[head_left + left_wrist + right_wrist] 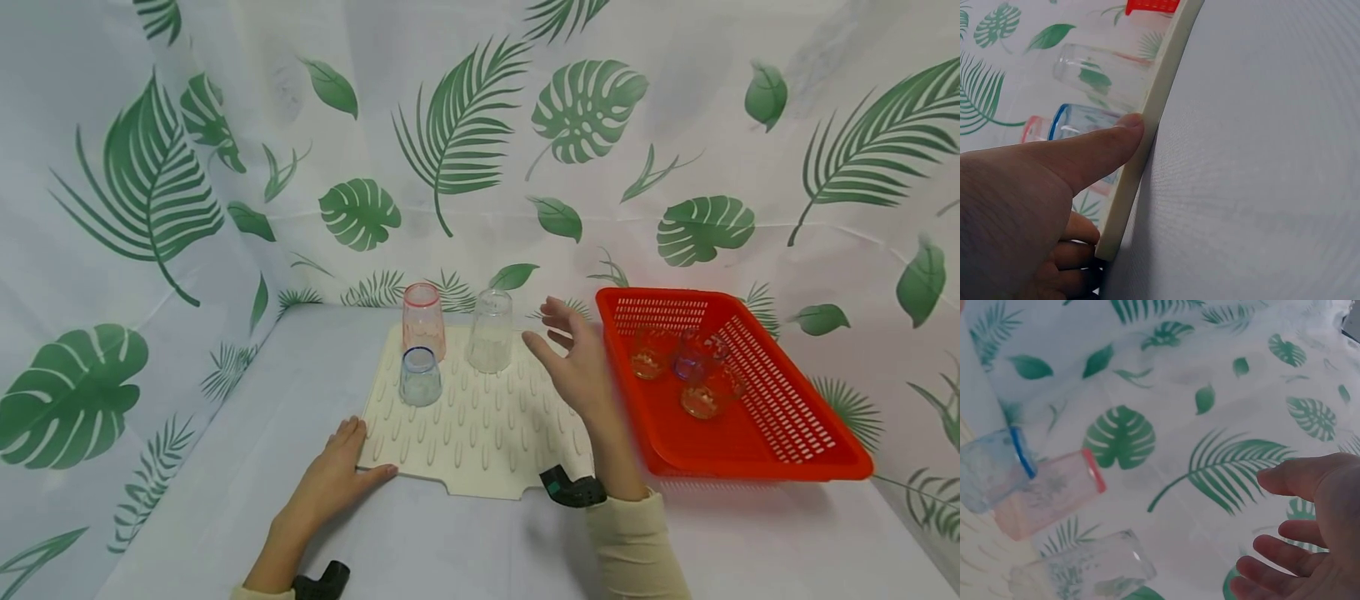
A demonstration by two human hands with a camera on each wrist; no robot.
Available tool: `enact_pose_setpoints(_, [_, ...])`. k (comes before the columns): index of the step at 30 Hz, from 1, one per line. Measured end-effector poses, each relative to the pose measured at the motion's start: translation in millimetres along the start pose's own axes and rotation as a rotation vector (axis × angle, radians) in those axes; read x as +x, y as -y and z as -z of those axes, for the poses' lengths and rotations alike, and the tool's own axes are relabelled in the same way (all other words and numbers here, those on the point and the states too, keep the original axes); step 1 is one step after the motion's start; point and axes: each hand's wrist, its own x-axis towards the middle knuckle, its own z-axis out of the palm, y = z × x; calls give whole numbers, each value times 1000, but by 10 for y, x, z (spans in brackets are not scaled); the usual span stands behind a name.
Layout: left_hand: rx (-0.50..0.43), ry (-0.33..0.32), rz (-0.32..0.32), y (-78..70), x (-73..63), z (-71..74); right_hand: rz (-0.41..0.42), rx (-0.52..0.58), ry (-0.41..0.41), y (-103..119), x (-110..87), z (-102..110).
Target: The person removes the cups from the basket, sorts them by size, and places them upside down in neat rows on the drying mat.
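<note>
On the white table lies a cream drying board (480,450) with raised ridges. Standing on it are a tall clear glass (491,333), a tall pink-tinted glass with a red rim (422,321) and a short bluish glass with a blue rim (420,379). My left hand (330,479) rests at the board's near left corner, thumb (1110,140) stretched along the front edge and fingers at the left side. Just right of the clear glass, apart from it, my right hand (573,362) hovers with fingers spread and holds nothing; the right wrist view shows its thumb (1291,478) apart from the fingers.
A red plastic basket (750,454) stands on the right, close to my right forearm. Several small glasses (701,400) are inside it. Behind the table hangs a white curtain (480,250) printed with green leaves.
</note>
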Motion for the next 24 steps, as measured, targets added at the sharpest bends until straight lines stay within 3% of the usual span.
enact_pose_setpoints(6, [-4, 1, 3, 5, 2, -1, -20, 77, -34, 7, -6, 174])
enact_pose_setpoints(13, [-6, 1, 2, 5, -8, 0, -97, 51, -99, -33, -19, 349])
enact_pose_setpoints(24, [5, -1, -4, 17, 2, -15, -137, 10, -176, -63, -21, 531])
